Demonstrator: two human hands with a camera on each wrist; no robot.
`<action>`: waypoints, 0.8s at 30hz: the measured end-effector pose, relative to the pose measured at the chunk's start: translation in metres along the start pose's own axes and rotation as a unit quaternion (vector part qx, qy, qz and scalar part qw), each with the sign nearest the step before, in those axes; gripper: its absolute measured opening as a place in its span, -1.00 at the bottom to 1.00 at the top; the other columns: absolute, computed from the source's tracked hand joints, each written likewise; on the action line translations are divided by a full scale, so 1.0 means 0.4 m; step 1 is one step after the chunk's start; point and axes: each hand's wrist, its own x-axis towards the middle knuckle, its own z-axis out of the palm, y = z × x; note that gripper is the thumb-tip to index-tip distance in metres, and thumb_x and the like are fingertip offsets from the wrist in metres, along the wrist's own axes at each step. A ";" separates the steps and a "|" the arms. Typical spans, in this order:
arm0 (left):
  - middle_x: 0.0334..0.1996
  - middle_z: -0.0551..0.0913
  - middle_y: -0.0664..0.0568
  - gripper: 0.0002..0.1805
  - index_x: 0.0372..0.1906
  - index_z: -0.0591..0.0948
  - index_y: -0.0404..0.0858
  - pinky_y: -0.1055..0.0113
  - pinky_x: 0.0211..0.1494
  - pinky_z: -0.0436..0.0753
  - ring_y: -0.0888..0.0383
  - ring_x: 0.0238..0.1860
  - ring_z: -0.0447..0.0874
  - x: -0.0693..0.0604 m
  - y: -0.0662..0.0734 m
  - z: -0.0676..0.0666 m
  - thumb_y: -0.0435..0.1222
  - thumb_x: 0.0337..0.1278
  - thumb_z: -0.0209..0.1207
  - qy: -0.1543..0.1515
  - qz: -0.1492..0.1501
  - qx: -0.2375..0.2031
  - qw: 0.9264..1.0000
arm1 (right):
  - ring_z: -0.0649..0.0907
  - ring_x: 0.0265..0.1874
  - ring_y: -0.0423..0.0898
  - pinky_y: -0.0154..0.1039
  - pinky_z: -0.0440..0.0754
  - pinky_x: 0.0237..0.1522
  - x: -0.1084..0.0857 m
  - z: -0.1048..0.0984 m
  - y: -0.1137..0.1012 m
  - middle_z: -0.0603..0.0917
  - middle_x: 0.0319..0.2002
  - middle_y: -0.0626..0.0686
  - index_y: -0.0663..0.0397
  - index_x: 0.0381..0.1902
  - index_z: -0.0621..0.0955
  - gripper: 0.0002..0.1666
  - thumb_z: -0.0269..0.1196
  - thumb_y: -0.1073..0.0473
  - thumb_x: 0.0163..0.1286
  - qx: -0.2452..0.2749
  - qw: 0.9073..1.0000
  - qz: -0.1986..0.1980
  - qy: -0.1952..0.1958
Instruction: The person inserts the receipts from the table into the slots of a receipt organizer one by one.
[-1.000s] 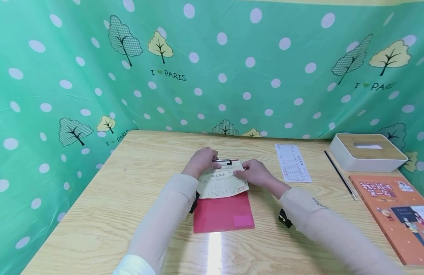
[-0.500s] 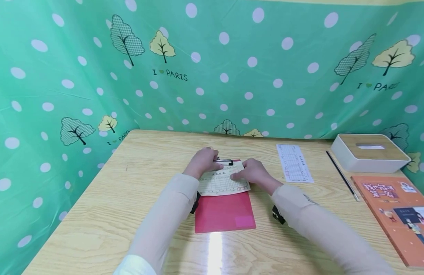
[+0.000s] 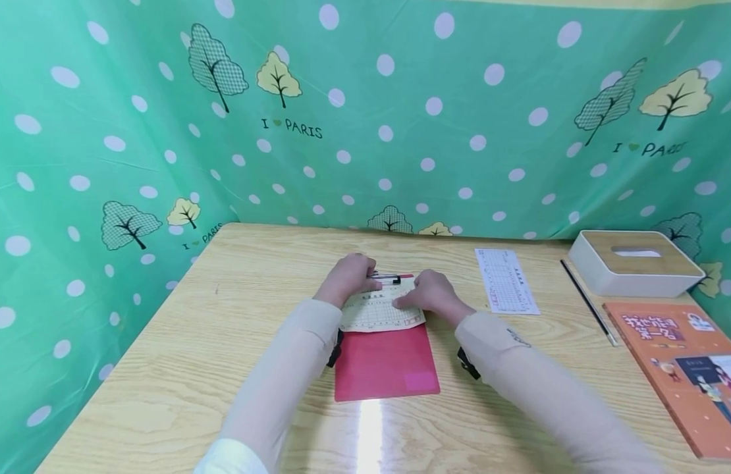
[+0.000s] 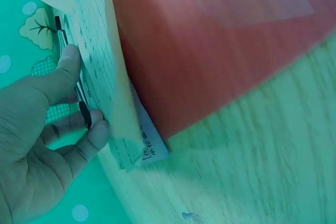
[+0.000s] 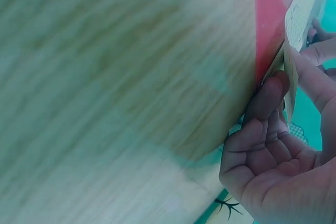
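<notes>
A red clipboard (image 3: pixel 383 365) lies on the table in front of the person, its metal clip (image 3: pixel 392 279) at the far end. The left hand (image 3: pixel 349 280) grips that clip; in the left wrist view the thumb and fingers are at the wire clip's black end (image 4: pixel 84 115). A yellowish printed form sheet (image 3: pixel 374 317) covers the upper board, its near edge curling up. The right hand (image 3: pixel 433 291) pinches the sheet's right side between thumb and fingers, as the right wrist view shows. Beneath the form, a whiter paper corner (image 4: pixel 155 140) peeks out.
Right of the board lies a white printed form (image 3: pixel 508 282). Farther right are a dark pencil (image 3: pixel 587 301), a white tissue box with a wooden lid (image 3: pixel 635 266) and an orange book (image 3: pixel 679 375). A green patterned curtain (image 3: pixel 342 131) hangs behind the table.
The right hand has slid the yellowish sheet slightly toward the clip, away from the person. More red board shows below its near edge. The left hand stays at the clip.
</notes>
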 end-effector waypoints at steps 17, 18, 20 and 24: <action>-0.59 0.29 0.06 -0.57 -0.57 0.39 -0.22 0.32 -0.29 0.34 0.15 -0.47 0.29 0.014 -0.002 -0.025 -0.21 0.23 0.40 -0.050 -0.046 -0.062 0.996 | 0.24 -0.60 -0.14 -0.27 0.24 -0.48 0.027 -0.005 -0.005 0.20 -0.68 -0.08 -0.01 -0.65 0.32 -0.36 0.59 -0.06 0.08 0.000 1.000 0.022 -0.018; -0.59 0.28 0.06 -0.56 -0.57 0.38 -0.21 0.32 -0.29 0.34 0.15 -0.47 0.29 0.015 -0.002 -0.026 -0.20 0.23 0.40 -0.053 -0.049 -0.065 0.995 | 0.24 -0.60 -0.14 -0.26 0.25 -0.48 0.028 -0.005 -0.005 0.20 -0.68 -0.08 -0.01 -0.66 0.32 -0.35 0.59 -0.06 0.08 0.000 1.000 0.023 -0.017; -0.59 0.27 0.07 -0.54 -0.58 0.36 -0.20 0.32 -0.28 0.34 0.16 -0.46 0.29 0.016 -0.003 -0.028 -0.19 0.23 0.39 -0.059 -0.053 -0.065 0.995 | 0.25 -0.60 -0.14 -0.26 0.26 -0.48 0.031 -0.003 -0.004 0.19 -0.69 -0.08 -0.02 -0.67 0.31 -0.34 0.59 -0.09 0.08 -0.003 1.000 0.024 -0.016; -0.59 0.28 0.08 -0.55 -0.57 0.36 -0.18 0.32 -0.28 0.35 0.17 -0.46 0.30 0.019 -0.002 -0.033 -0.17 0.24 0.38 -0.067 -0.053 -0.063 0.994 | 0.29 -0.58 -0.12 -0.26 0.29 -0.47 0.033 -0.006 -0.005 0.23 -0.66 -0.07 -0.02 -0.66 0.32 -0.34 0.59 -0.12 0.08 -0.002 1.000 0.026 -0.015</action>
